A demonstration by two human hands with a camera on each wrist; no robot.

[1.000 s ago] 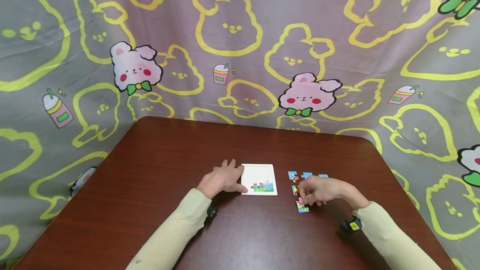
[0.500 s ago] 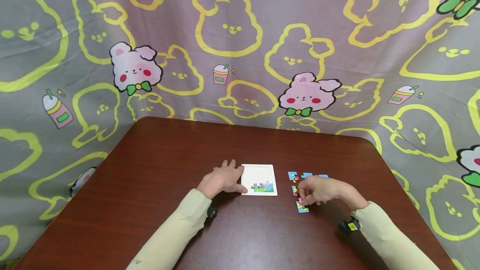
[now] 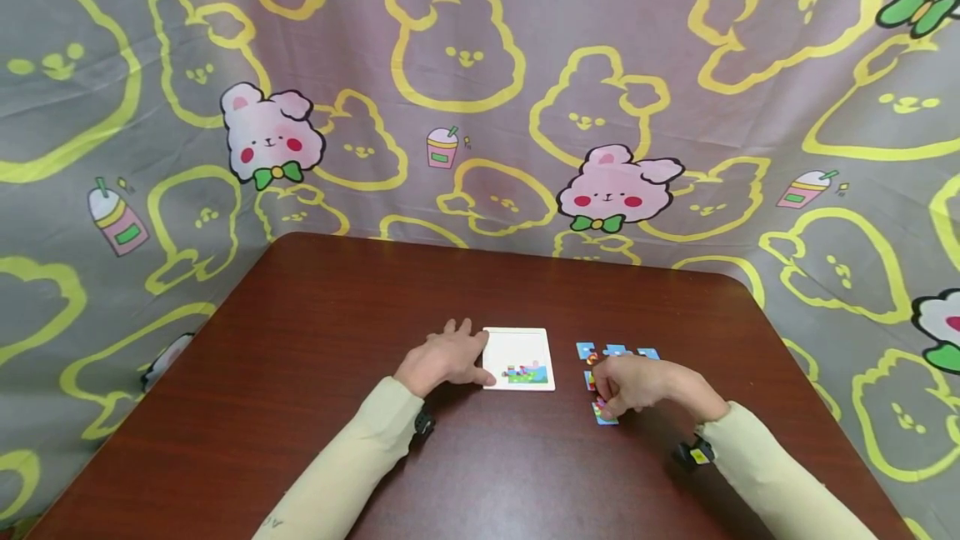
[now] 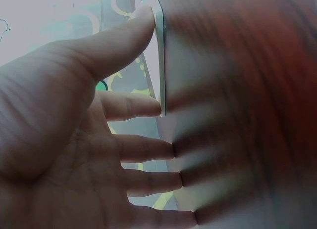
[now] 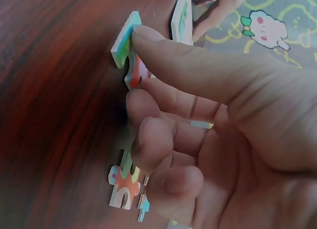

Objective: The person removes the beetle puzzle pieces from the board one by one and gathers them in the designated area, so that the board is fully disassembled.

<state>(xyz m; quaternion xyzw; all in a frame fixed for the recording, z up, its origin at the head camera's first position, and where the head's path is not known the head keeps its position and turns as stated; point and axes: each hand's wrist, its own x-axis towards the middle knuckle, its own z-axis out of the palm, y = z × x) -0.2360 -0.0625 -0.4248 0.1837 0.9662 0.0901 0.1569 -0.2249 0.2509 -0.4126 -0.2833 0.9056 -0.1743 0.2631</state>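
Observation:
A white square puzzle tray (image 3: 513, 350) lies flat on the table, with a joined strip of printed puzzle pieces (image 3: 528, 374) in its lower right corner. My left hand (image 3: 444, 358) is spread at its left side, thumb and index fingertip touching the edge and the other fingertips on the tabletop. To the right, my right hand (image 3: 639, 385) bends over the nearest loose puzzle piece (image 5: 124, 45). The thumb lies on one end of that piece and the curled index finger is at its other end. The remaining fingers curl over nearby pieces and hide some of them.
Several blue-topped puzzle pieces (image 3: 615, 350) lie in a row behind the right hand. An orange and green piece (image 5: 126, 184) shows beneath the right fingers. The dark brown table (image 3: 360, 298) ends at a cartoon-print curtain (image 3: 465, 107).
The right hand has shifted slightly toward the near puzzle piece, and its thumb has come down over it. The left hand and the tray have stayed in place.

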